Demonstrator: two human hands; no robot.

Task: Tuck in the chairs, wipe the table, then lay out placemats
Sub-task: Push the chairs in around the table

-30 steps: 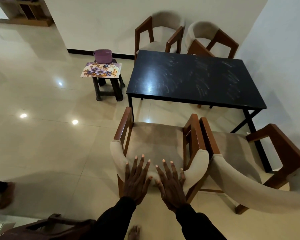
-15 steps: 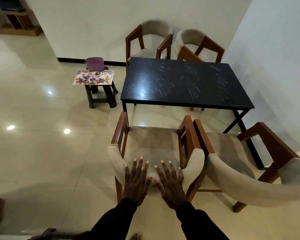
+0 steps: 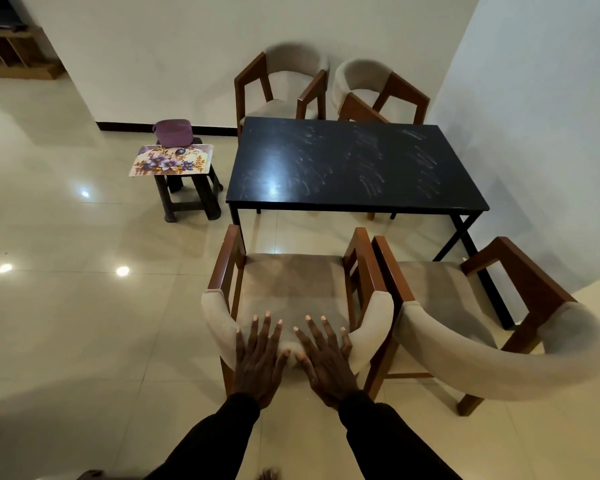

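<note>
- Floral placemat (image 3: 171, 160) is being held up by a stool (image 3: 191, 199), left of the table (image 3: 354, 168).
- Near chair (image 3: 291, 278), not under the table, is being pressed at its backrest by left hand (image 3: 257, 362), fingers spread straight.
- Right hand (image 3: 328, 365) is being laid flat beside it, fingers straight, nothing gripped.

Dim indoor light is filling the room. Bright spots are glaring on the floor (image 3: 122, 270) and the table (image 3: 274, 185). Wide-angle distortion is curving the edges.
</note>
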